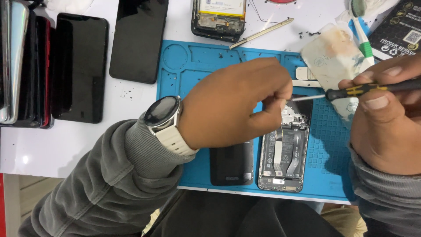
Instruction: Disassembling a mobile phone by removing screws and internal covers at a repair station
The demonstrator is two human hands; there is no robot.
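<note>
Black and silver, the opened phone [285, 151] lies back-up on the blue silicone work mat [197, 66], its cover off so that a flat dark battery, ribbon cables and a metal frame show. It sits between the two hands, below the fingertips of both. Its upper end is partly hidden by the left hand [232, 103], whose fingers are curled and pinched together right over that end; what they pinch is too small to tell. The right hand [386, 118] is closed around a slim screwdriver [351, 91] with a black handle marked in yellow, thumb and forefinger pressing the grip, and the thin steel shaft runs leftward to meet the left fingertips above the phone. Just beside the phone on the left lies a dark rectangular back cover [231, 164], smooth and matte. The mat has moulded trays along its top and a fine grid on the right. A round-faced wristwatch [163, 112] with a pale ribbed strap sits on the left wrist above a grey ribbed cuff. Farther off on the white table [52, 149] rest glossy black screens [80, 68] and another opened phone [219, 19].
</note>
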